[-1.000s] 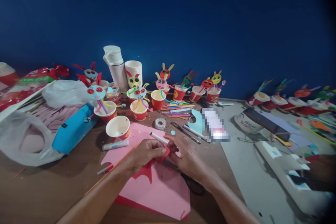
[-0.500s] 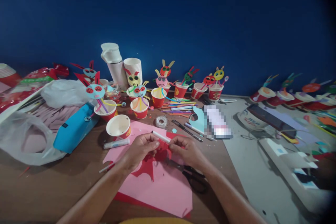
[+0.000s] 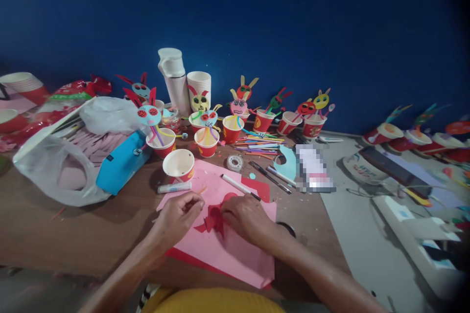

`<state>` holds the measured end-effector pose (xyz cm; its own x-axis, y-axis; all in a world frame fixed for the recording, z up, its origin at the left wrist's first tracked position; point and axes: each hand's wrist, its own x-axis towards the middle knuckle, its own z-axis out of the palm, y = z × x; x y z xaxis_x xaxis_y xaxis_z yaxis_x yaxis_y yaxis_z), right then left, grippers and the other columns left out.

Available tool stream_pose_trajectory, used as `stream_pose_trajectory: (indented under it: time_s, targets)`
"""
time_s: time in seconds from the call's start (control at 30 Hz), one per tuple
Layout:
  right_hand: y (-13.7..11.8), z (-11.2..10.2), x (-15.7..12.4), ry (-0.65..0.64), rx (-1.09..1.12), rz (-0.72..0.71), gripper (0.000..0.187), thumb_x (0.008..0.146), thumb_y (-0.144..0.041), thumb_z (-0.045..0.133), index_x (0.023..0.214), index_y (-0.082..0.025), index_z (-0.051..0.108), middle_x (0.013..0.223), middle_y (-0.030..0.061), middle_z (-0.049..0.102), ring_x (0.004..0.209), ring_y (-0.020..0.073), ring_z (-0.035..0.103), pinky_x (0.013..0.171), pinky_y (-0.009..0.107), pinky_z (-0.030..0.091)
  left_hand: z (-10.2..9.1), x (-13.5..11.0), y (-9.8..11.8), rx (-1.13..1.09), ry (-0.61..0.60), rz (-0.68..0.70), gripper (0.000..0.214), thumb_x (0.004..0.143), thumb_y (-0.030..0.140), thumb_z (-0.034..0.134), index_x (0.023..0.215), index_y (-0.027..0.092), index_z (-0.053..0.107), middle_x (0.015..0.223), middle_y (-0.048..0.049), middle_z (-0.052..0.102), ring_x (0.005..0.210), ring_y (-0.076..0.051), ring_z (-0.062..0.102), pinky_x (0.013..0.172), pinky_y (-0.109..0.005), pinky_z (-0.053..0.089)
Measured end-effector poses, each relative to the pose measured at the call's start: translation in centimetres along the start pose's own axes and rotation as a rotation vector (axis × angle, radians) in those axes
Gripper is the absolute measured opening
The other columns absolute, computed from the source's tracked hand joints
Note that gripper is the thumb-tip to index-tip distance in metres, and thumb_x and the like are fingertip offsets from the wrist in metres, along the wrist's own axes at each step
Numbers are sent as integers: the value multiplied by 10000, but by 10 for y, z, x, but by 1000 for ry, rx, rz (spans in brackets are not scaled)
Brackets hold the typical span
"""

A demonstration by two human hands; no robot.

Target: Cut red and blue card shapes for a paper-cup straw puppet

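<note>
My right hand point(image 3: 249, 217) has its fingers curled down on red paper pieces point(image 3: 213, 220), which lie crumpled and cut on a pink sheet point(image 3: 235, 259). To the left, my left hand point(image 3: 181, 212) is raised over the pink sheet's edge, thumb and forefinger pinched together. Whatever it may hold is too small to make out. A white marker point(image 3: 238, 186) with a black end lies just beyond my right hand. Partly hidden under my right forearm, a black scissors handle point(image 3: 286, 229) shows.
Behind stand an unadorned paper cup point(image 3: 178, 164), a glue stick point(image 3: 175, 187), a tape roll point(image 3: 235, 162) and several cups with paper bunny faces point(image 3: 160, 144). A white flask point(image 3: 175, 83), plastic bag point(image 3: 55, 190), pens point(image 3: 270, 176), phone point(image 3: 315, 168) and power strip point(image 3: 407, 239) surround the work.
My hands have moved apart, the left one leftward. My right hand has come down onto the red paper. The view has shifted, so objects sit farther right.
</note>
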<state>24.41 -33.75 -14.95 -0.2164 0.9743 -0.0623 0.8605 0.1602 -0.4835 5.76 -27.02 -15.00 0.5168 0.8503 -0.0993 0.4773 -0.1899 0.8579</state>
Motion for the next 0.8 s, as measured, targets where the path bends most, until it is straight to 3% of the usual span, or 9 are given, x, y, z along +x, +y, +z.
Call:
stream_pose_trajectory:
  time_s: [0.13, 0.3, 0.47, 0.67, 0.8]
  targets:
    - [-11, 3, 7, 36, -233, -25, 152, 826, -204, 468, 795, -179, 614, 750, 44, 598, 741, 177, 524, 665, 283, 299, 4, -11, -2, 151, 34, 13, 191, 777, 301, 435, 701, 191, 572, 640, 15, 592, 606, -125, 526, 573, -218, 385]
    - [-16, 9, 13, 1, -288, -57, 160, 814, -266, 498, 932, -191, 576, 867, 78, 586, 856, 220, 496, 732, 320, 287, 6, -23, -1, 359, -57, 120, 205, 813, 259, 388, 715, 196, 556, 712, -11, 605, 663, -146, 548, 627, -247, 387]
    - [-10, 15, 21, -93, -286, -42, 173, 757, -257, 538, 897, -158, 559, 837, 72, 598, 796, 217, 507, 709, 328, 277, 17, -27, -9, 474, -115, 178, 225, 829, 224, 354, 716, 174, 542, 750, -53, 575, 725, -175, 538, 646, -274, 400]
    - [-11, 14, 21, -103, -233, -48, 91, 737, -244, 549, 790, -174, 573, 789, 30, 593, 783, 181, 515, 663, 284, 274, 17, -28, -11, 403, -106, 170, 207, 833, 223, 356, 718, 180, 523, 754, -40, 562, 721, -162, 532, 643, -265, 406]
    - [-8, 2, 6, -45, -5, 2, 23, 733, -202, 562, 738, -181, 571, 755, -2, 604, 738, 143, 533, 655, 246, 304, 8, -27, -5, 297, -76, 150, 197, 830, 229, 365, 717, 193, 523, 735, -9, 574, 670, -131, 537, 627, -242, 401]
